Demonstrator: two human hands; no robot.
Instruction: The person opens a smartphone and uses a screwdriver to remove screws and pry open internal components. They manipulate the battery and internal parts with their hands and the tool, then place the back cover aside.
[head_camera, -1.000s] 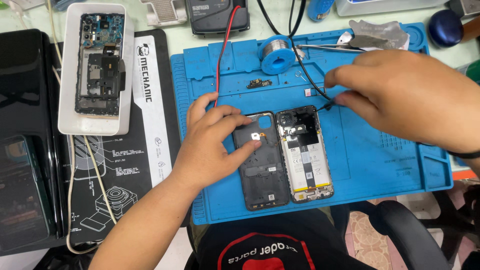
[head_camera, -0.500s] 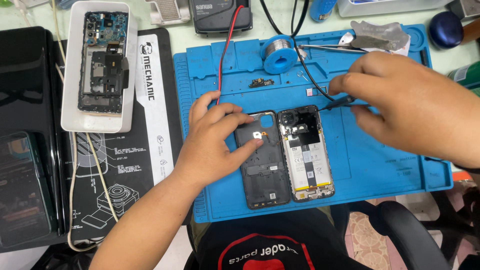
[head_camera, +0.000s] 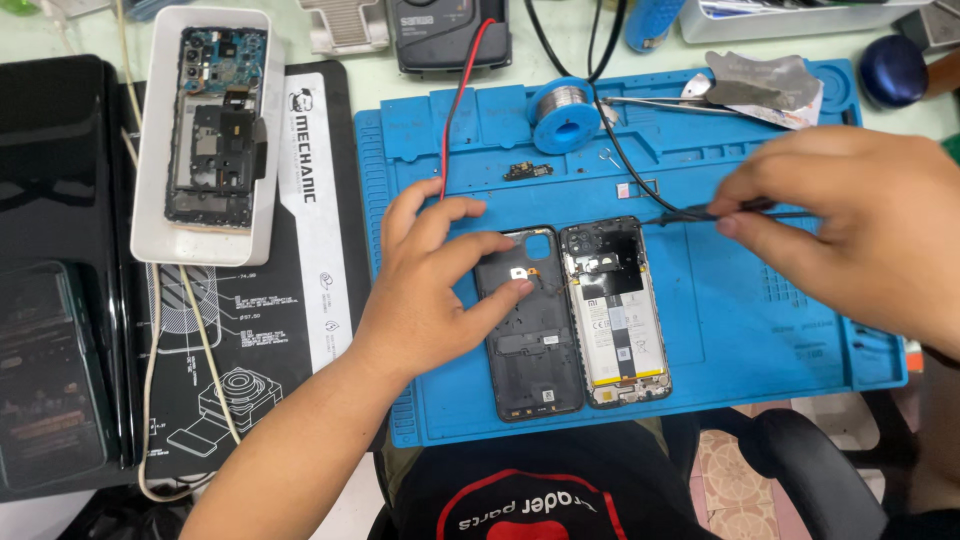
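The left hand (head_camera: 430, 290) lies on the blue work mat (head_camera: 760, 330), which covers the middle and right of the table. Its fingers are loosely spread, and the fingertips (head_camera: 520, 288) press the upper part of a black phone back cover (head_camera: 530, 340) that lies inner side up near the front edge of the mat. They grip nothing; they only hold the cover down.

Just beside the cover, on its right and touching or nearly touching it, lies the opened phone (head_camera: 618, 310), with its battery and black top plate showing.

The right hand (head_camera: 860, 225) hovers over the right side of the mat. Its fingers are pinched narrow around a thin dark tool (head_camera: 700, 212), whose tip points left toward the top right corner of the opened phone. Whether the tip touches the phone cannot be told.

Toward the back edge of the mat stands a spool of solder wire (head_camera: 565, 112), and a small circuit part (head_camera: 528, 170) lies a little in front of it. A red wire (head_camera: 462, 90) and black cables (head_camera: 610, 140) run down from the back of the table onto the mat.

At the left of the table a white tray (head_camera: 150, 200) holds another stripped phone (head_camera: 215, 120), resting partly on a black printed mat (head_camera: 270, 330)
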